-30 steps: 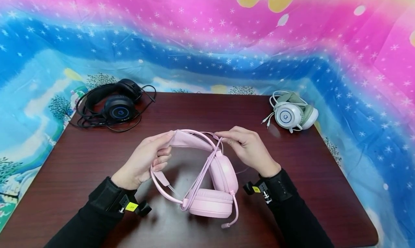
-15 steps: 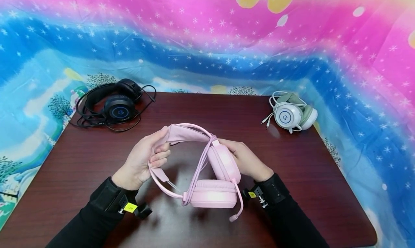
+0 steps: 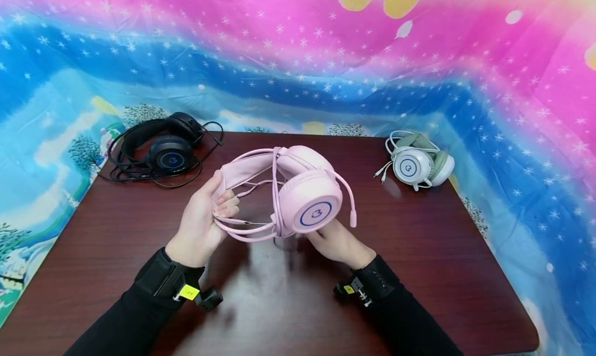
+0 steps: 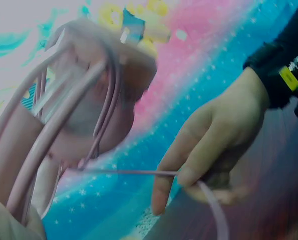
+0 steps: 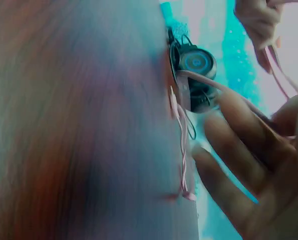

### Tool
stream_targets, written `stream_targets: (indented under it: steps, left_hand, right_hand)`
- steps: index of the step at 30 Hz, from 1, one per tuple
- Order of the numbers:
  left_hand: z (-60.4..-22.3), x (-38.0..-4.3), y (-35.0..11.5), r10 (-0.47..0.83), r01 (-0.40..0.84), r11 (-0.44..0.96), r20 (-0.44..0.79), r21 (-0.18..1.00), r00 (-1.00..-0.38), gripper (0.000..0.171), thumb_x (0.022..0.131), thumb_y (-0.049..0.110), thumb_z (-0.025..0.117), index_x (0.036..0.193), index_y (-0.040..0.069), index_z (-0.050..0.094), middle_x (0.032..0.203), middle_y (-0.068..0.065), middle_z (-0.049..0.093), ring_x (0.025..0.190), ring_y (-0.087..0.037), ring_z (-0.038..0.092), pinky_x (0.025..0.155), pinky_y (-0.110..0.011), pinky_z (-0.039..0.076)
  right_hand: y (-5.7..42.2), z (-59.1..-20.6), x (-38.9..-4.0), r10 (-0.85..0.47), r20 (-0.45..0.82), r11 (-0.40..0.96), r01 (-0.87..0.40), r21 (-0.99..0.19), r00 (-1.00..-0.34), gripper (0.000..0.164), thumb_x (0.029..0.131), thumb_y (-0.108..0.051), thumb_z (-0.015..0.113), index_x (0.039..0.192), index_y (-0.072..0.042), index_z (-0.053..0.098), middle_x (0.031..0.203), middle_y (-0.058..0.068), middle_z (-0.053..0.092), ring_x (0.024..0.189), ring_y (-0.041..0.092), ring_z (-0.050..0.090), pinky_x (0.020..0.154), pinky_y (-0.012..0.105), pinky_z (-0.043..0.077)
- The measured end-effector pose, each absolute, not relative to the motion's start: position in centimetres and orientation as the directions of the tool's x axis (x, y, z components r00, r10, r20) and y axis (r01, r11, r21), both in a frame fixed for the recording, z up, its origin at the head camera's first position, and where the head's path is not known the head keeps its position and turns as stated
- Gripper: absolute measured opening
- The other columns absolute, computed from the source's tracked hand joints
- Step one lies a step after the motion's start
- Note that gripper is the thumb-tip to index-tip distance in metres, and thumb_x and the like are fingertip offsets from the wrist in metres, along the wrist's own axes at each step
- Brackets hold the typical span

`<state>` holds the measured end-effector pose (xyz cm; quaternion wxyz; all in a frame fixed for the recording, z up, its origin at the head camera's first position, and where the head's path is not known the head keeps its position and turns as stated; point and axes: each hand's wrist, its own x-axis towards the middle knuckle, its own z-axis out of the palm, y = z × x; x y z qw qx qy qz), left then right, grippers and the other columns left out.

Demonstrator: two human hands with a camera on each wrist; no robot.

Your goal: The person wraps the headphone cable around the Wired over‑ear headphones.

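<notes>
A pink headset [image 3: 304, 195] is held up over the table, its round ear cup with a blue ring logo facing the head camera. My left hand [image 3: 197, 226] grips it by the headband [image 3: 242, 171]. Several turns of pink cable [image 3: 276, 195] wrap around the frame beside the ear cups. Below the ear cup, partly hidden by it, is my right hand [image 3: 342, 245]. The left wrist view has its thumb and forefinger pinching a taut strand of cable [image 4: 128, 172]. A loose cable end [image 5: 174, 102] hangs in the blurred right wrist view.
A black headset [image 3: 169, 154] with its cable lies at the table's back left. At the back right rests a white and green headset [image 3: 412, 164]. The dark wooden table [image 3: 419, 304] is bordered by a patterned cloth backdrop [image 3: 298, 61].
The pink headset has been raised and turned, so its outer ear cup logo now shows. My right hand has moved from the far side of the headset to below the ear cup.
</notes>
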<state>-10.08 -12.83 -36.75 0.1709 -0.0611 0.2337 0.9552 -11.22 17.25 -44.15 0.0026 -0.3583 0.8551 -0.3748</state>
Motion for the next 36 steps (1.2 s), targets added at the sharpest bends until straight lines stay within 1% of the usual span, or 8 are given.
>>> stream_targets:
  steps: [5,9,10,15,17,22,27,36]
  left_hand:
    - [-36.7,-10.0,-12.8,0.259,-0.331,-0.877,-0.238,0.347,-0.936,0.033,0.119,0.037,0.044,0.095,0.015,0.038,0.068,0.000,0.035,0.061,-0.008,0.016,0.047,-0.014,0.034]
    - [-36.4,-10.0,-12.6,0.261,-0.328,-0.895,-0.239,0.303,-0.935,0.028,0.119,0.036,0.045,0.103,0.015,0.038,0.069,0.000,0.033,0.060,-0.008,0.016,0.047,-0.014,0.035]
    - [-36.3,-10.0,-12.5,0.258,-0.324,-0.897,-0.239,0.301,-0.936,0.027,0.119,0.036,0.045,0.104,0.015,0.038,0.069,0.000,0.033,0.061,-0.008,0.015,0.047,-0.014,0.035]
    - [-36.0,-10.0,-12.0,0.216,-0.290,-0.891,-0.235,0.350,-0.948,0.025,0.119,0.036,0.044,0.106,0.016,0.038,0.069,0.001,0.031,0.064,-0.008,0.012,0.048,-0.013,0.034]
    - [-36.2,-10.0,-11.8,0.185,-0.274,-0.879,-0.251,0.390,-0.950,0.025,0.119,0.037,0.043,0.105,0.016,0.039,0.068,0.002,0.030,0.062,-0.008,0.014,0.049,-0.013,0.033]
    - [-36.6,-10.1,-11.3,0.027,-0.205,-0.803,-0.310,0.559,-0.950,0.030,0.119,0.040,0.044,0.099,0.018,0.040,0.067,0.005,0.031,0.054,-0.007,0.028,0.050,-0.013,0.031]
    - [-36.8,-10.0,-11.3,-0.121,-0.114,-0.740,-0.298,0.663,-0.947,0.035,0.118,0.040,0.049,0.092,0.018,0.040,0.066,0.007,0.031,0.054,-0.006,0.030,0.050,-0.013,0.030]
    - [-36.9,-10.2,-11.3,-0.272,-0.004,-0.686,-0.262,0.728,-0.926,0.041,0.117,0.038,0.054,0.082,0.019,0.042,0.066,0.007,0.033,0.052,-0.006,0.032,0.049,-0.014,0.032]
  right_hand:
    - [15.9,-43.4,-11.2,-0.569,0.221,0.475,-0.536,-0.697,-0.792,0.021,0.116,-0.014,0.055,0.128,-0.011,0.073,0.119,0.001,0.076,0.113,0.009,0.066,0.107,0.038,0.055]
    - [15.0,-43.0,-10.8,-0.618,0.152,0.419,-0.487,-0.766,-0.772,0.035,0.120,-0.015,0.045,0.100,-0.009,0.074,0.091,0.001,0.076,0.090,0.010,0.071,0.092,0.033,0.059]
    - [14.7,-42.9,-10.6,-0.625,0.151,0.421,-0.494,-0.760,-0.766,0.035,0.120,-0.015,0.044,0.103,-0.008,0.074,0.087,0.002,0.074,0.085,0.010,0.070,0.089,0.032,0.058]
    - [13.4,-42.1,-9.6,-0.637,0.166,0.526,-0.582,-0.620,-0.753,0.034,0.118,-0.016,0.050,0.144,-0.003,0.066,0.129,0.012,0.074,0.119,0.020,0.069,0.112,0.042,0.055]
    - [13.1,-41.7,-9.3,-0.653,0.153,0.552,-0.604,-0.575,-0.742,0.035,0.118,-0.019,0.050,0.145,-0.004,0.066,0.138,0.010,0.071,0.127,0.020,0.064,0.117,0.045,0.052]
    - [12.4,-40.5,-8.6,-0.678,0.106,0.574,-0.614,-0.541,-0.727,0.034,0.120,-0.026,0.045,0.125,-0.008,0.074,0.090,-0.003,0.064,0.088,0.012,0.061,0.091,0.037,0.056]
    - [12.2,-39.8,-8.3,-0.681,0.121,0.577,-0.631,-0.518,-0.722,0.034,0.119,-0.025,0.046,0.092,-0.016,0.065,0.077,-0.011,0.053,0.074,0.006,0.053,0.079,0.030,0.051]
    - [12.5,-39.3,-7.4,-0.719,0.103,0.542,-0.647,-0.536,-0.687,0.022,0.118,-0.022,0.050,0.103,-0.016,0.065,0.076,-0.012,0.069,0.070,-0.006,0.061,0.078,0.024,0.056]
